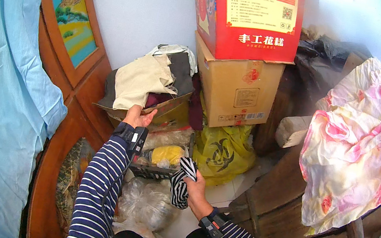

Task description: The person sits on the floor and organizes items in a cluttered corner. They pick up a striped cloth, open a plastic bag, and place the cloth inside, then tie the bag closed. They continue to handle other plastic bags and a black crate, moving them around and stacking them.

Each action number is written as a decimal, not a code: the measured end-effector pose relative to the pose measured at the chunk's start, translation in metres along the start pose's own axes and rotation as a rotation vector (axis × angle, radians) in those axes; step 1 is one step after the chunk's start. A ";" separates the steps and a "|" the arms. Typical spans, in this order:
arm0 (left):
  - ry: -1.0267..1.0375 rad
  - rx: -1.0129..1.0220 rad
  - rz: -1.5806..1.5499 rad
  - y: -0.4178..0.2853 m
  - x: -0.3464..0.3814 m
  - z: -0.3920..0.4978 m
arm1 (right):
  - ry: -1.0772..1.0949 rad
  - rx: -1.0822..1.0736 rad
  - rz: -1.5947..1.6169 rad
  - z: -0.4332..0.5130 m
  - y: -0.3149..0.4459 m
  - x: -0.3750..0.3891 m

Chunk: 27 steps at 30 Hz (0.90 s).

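Note:
My right hand (197, 191) holds a bunched black-and-white striped cloth (181, 186) above the floor. Farther forward, my left hand (139, 117) is at the front edge of an open cardboard box (173, 110); whether its fingers grip the rim is not clear. Folded fabrics fill that box, with a frayed cream cloth (140, 81) lying over dark grey cloth (181, 74). Maroon cloth (197, 110) hangs at its right side. Below my left hand, a dark crate (152, 172) contains a yellow bundle (166, 155) and clear plastic packaging (168, 140).
A red printed carton (224, 44) rests on a brown carton (234, 92), above a yellow plastic bag (224, 154). Clear plastic bags (147, 202) lie near my knees. Wooden furniture (292, 210) with floral cloth (357, 153) stands right; a painted wooden panel (86, 95) and blue cloth (3, 97) stand left.

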<state>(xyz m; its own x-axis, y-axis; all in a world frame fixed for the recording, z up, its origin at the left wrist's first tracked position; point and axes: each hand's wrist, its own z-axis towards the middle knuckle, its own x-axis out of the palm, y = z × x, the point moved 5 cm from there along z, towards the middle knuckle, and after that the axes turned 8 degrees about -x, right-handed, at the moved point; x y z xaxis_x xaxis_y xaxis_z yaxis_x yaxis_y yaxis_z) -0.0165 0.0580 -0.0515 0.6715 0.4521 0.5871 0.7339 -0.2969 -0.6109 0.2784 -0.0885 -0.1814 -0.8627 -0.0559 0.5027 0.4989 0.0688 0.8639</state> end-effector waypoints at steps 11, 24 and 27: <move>-0.050 0.077 0.010 0.042 -0.030 -0.039 | -0.034 0.000 -0.013 0.007 0.011 -0.027; -0.118 0.140 0.115 0.167 -0.093 -0.088 | -0.132 -0.428 -0.174 0.038 0.071 -0.041; -0.149 0.109 0.115 0.183 -0.105 -0.091 | -0.158 -0.507 -0.420 0.052 0.109 -0.027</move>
<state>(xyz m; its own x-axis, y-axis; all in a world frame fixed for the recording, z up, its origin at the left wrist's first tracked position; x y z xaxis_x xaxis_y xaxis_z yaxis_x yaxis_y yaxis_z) 0.0571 -0.1202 -0.1766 0.7216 0.5423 0.4303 0.6329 -0.2648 -0.7275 0.3518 -0.0272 -0.1029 -0.9744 0.1732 0.1433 0.0623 -0.4045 0.9124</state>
